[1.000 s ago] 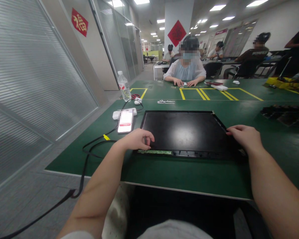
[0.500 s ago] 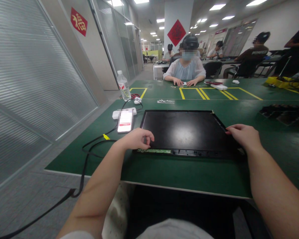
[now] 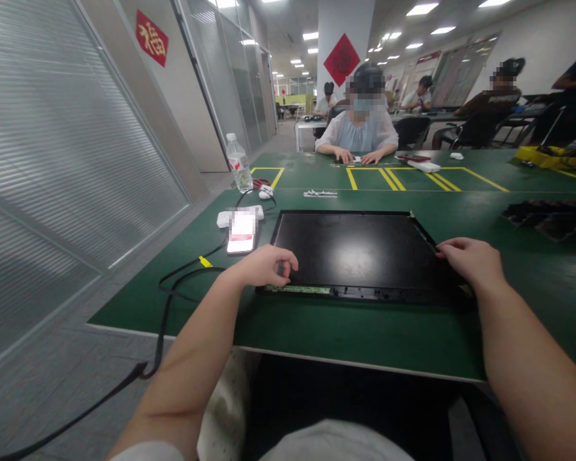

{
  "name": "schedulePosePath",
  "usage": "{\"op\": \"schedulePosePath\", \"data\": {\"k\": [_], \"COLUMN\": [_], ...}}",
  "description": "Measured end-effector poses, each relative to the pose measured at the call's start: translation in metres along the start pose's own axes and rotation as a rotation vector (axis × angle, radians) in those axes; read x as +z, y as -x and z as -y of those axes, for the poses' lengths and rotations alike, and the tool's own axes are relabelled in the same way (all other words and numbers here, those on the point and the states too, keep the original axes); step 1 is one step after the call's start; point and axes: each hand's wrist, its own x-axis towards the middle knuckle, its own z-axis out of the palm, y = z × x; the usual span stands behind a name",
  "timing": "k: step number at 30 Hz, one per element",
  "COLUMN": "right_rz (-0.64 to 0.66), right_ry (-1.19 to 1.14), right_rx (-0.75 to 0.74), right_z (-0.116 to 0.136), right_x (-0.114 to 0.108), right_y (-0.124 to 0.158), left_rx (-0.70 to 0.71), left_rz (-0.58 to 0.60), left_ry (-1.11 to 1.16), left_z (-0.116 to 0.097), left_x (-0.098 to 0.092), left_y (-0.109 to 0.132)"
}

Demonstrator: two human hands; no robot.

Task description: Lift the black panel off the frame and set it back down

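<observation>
A flat black display panel [image 3: 360, 253] lies on the green table [image 3: 345, 333] in front of me, a strip of green circuit board showing along its near edge. My left hand [image 3: 264, 266] rests on the panel's near left corner, fingers curled and pinched at the edge. Over the near right corner lies my right hand [image 3: 470, 262], its fingers bent over the panel's right edge and gripping it.
A phone [image 3: 241, 234] and a white power strip [image 3: 225, 219] lie left of the panel, with black cables [image 3: 173, 288] trailing off the table. A water bottle [image 3: 239, 164] stands farther back. A person [image 3: 360, 128] sits opposite; dark parts [image 3: 547, 218] lie at the right.
</observation>
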Motion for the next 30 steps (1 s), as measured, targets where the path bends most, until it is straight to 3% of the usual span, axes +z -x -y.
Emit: {"op": "schedulePosePath", "data": {"k": [4,8,10,19,30], "right_rz": [0.037,0.168,0.255,0.348,0.340], "right_ry": [0.080,-0.019,-0.046,-0.001,-0.120], "right_rx": [-0.099,-0.420,-0.492,-0.460,-0.475], "right_z": [0.005,0.007,0.006,0.000,-0.008], "right_x": [0.002,0.014,0.021,0.028,0.029], "right_y": [0.004,0.005,0.005,-0.002,-0.006], "left_rx": [-0.010,-0.015,-0.018,0.008,0.001], "left_rz": [0.011,0.016,0.018,0.012,0.007], "left_ry": [0.041,0.055,0.048,-0.004,0.042], "left_z": [0.002,0.002,0.002,-0.001,0.000], "left_x": [0.000,0.000,0.000,-0.001,0.001], "left_y": [0.000,0.000,0.000,0.001,0.001]}}
